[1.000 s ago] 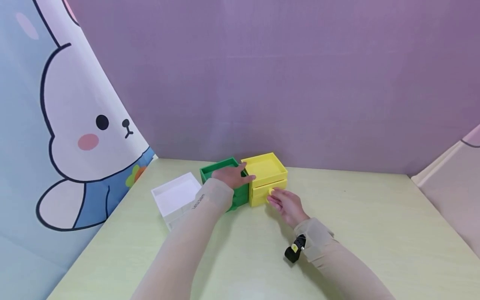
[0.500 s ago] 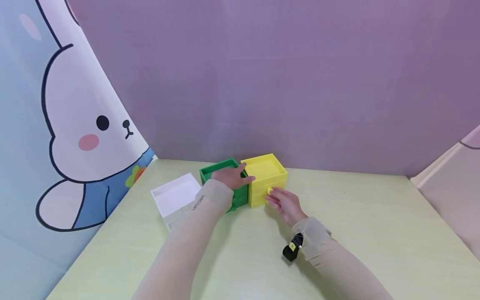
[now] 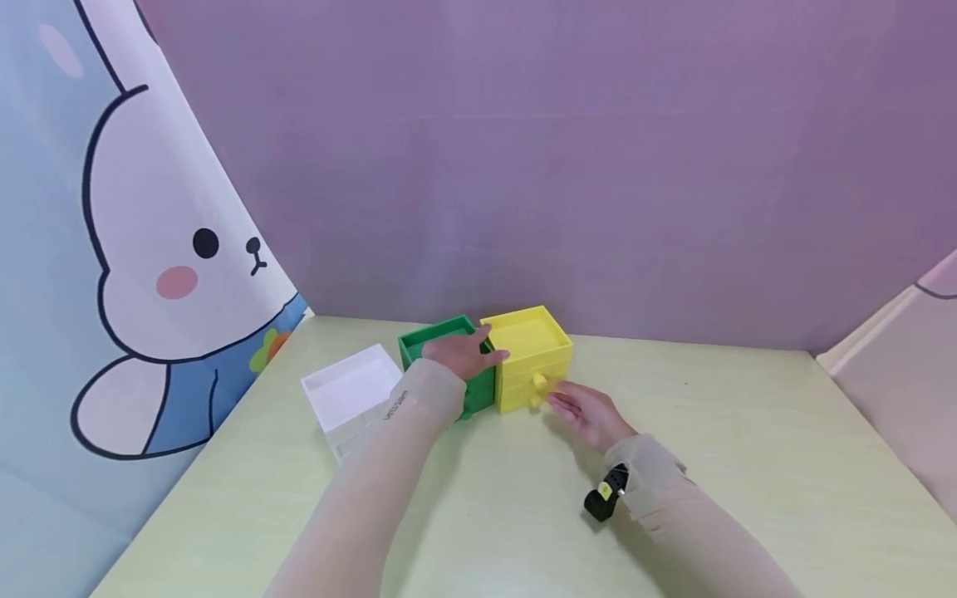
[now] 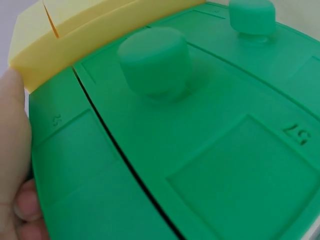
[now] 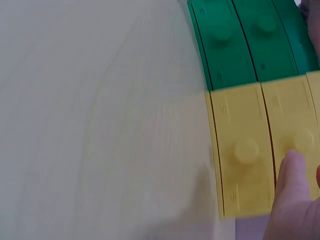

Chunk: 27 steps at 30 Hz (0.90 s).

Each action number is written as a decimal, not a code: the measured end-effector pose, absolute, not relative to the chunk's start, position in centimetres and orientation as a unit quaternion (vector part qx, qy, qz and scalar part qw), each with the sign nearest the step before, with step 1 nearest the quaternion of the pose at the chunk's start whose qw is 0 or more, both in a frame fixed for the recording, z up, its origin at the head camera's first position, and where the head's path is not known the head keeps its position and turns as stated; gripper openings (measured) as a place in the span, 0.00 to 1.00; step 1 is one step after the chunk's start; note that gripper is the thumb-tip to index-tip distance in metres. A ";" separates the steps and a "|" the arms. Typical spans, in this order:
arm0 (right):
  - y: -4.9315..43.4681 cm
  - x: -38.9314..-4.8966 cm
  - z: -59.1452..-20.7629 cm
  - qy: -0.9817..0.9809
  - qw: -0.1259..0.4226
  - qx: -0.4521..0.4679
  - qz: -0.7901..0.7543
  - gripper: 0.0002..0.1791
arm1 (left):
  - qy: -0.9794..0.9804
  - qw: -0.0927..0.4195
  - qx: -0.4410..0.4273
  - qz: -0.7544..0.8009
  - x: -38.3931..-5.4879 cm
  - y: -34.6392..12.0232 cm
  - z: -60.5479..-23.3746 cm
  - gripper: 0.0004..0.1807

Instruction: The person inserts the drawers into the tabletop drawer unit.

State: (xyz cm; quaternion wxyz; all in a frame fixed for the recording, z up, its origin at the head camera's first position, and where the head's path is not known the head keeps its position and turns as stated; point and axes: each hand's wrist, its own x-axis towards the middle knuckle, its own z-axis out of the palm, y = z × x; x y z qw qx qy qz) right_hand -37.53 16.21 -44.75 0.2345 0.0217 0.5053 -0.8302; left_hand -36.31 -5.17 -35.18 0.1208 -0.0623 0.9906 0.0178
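Note:
My left hand (image 3: pixel 458 355) lies over the green drawer box (image 3: pixel 479 390), its thumb and a finger stretched to the near edge of the yellow drawer box (image 3: pixel 527 334). In the left wrist view, part of that hand (image 4: pixel 14 135) shows along the green box's edge, beside drawer fronts with a round knob (image 4: pixel 155 62). My right hand (image 3: pixel 586 413) is just right of the yellow box's upper knob (image 3: pixel 540 382), fingers extended and holding nothing. The right wrist view shows a fingertip (image 5: pixel 295 159) close by the upper yellow knob (image 5: pixel 302 140). The yellow drawers sit flush.
A white drawer box (image 3: pixel 351 386) with a recessed top stands left of the green one, partly behind my left forearm. All stand on a pale table (image 3: pixel 710 432). A purple curtain (image 3: pixel 561 166) hangs behind, with a rabbit-print cloth (image 3: pixel 172 249) at left.
The yellow upper drawer, slightly out a second ago, has gone in flush. My right hand has let go of its knob and moved a little right. My left hand has stayed put.

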 end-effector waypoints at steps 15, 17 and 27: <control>31.0 -37.5 -42.0 0.684 0.182 -0.115 -0.697 0.25 | 0.992 -0.113 0.051 0.023 -32.8 -8.7 -34.9 0.39; 33.1 -37.5 -41.4 0.725 0.151 -0.135 -0.658 0.25 | 0.982 -0.165 0.078 0.037 -31.7 -10.1 -33.7 0.36; 42.6 -36.4 -40.3 0.746 0.034 -0.158 -0.646 0.30 | 0.971 -0.218 0.096 0.008 -26.6 -19.2 -31.2 0.30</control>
